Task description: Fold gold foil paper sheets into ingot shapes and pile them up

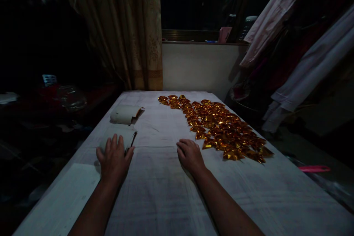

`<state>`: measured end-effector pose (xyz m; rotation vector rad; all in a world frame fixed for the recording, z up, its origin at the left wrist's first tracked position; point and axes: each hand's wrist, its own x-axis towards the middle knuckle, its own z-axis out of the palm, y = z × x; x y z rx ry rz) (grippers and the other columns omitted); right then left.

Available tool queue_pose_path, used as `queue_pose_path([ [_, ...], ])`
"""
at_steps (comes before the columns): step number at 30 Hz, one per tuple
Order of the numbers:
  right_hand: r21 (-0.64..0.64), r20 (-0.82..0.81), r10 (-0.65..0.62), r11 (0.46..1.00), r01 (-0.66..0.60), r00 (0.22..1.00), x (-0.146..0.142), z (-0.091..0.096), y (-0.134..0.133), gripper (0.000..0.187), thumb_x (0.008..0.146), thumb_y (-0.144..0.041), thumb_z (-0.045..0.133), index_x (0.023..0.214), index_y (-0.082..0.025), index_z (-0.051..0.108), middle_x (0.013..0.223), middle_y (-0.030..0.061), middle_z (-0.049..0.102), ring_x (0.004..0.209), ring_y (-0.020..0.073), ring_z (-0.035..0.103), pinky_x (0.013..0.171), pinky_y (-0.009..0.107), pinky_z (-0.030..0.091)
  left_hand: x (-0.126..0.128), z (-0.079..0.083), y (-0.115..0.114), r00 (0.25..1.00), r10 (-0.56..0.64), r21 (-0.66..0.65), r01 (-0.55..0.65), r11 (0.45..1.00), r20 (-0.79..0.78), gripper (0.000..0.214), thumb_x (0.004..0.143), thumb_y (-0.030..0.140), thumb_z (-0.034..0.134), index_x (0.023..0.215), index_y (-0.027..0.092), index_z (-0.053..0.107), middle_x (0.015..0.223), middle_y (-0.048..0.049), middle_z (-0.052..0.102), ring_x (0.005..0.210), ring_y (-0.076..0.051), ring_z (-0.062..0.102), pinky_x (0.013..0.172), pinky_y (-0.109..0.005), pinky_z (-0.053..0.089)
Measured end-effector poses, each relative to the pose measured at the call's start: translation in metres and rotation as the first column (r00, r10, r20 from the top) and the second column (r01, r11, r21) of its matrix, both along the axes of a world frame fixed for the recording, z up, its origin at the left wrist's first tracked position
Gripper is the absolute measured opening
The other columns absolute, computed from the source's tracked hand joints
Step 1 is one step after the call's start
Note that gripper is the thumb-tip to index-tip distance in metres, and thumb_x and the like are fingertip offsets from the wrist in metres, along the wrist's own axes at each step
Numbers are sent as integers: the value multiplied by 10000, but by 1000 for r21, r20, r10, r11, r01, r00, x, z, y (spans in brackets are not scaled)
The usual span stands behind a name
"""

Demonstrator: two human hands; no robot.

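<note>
You were in a dimly lit room that read as part of a home. Ahead of you, a patterned curtain (143, 25) hung in long folds to the left of a dark window (199, 0). A pink mug (224, 34) stood on the sill (188, 43), above a plain pale wall (196, 66). To your right, a pink garment (279, 7) and a white garment (318, 57) hung among darker clothes (311, 38), consistent with living quarters. Before you was a cloth-covered table (155, 188); to its left, a clear container (71, 98) showed in shadow too deep for closer inspection.
</note>
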<state>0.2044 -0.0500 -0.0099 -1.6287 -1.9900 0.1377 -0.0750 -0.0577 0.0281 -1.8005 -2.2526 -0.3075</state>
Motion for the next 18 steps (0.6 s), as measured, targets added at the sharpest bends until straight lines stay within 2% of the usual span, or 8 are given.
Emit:
queue_pose_path([
  [6,-15,2,1,1000,-1,1000,1,1,0,274,900,-184,600,1127,-237,744,1229,85,700,1187,249,588,1004,403,428,-10,-1,-1,997,-45,22,43,999,68,552,972,384,414,1441,109,507,1547,-197,447,1439,-360,388,1178,-650,154],
  [12,-7,3,-1,1000,1,1000,2,-1,0,267,905,-194,599,1124,-245,743,1228,80,700,1182,243,589,1002,399,423,-17,1,-1,989,-105,71,98,993,101,534,974,377,428,1429,108,507,1499,-196,511,1392,-334,464,1191,-634,166],
  [15,-2,6,2,1000,-2,1000,2,-2,1,266,905,-197,597,1122,-247,743,1228,79,700,1181,242,590,999,398,426,-18,3,-2,986,-123,78,114,990,116,514,974,364,424,1397,97,543,1480,-193,532,1382,-324,481,1190,-580,241],
  [18,5,10,8,1000,-8,1000,3,-3,1,268,901,-194,596,1117,-253,743,1221,79,702,1171,242,596,991,396,431,-19,7,-3,981,-130,51,123,991,146,525,985,375,393,1372,69,574,1479,-184,536,1360,-303,510,1133,-458,387],
])
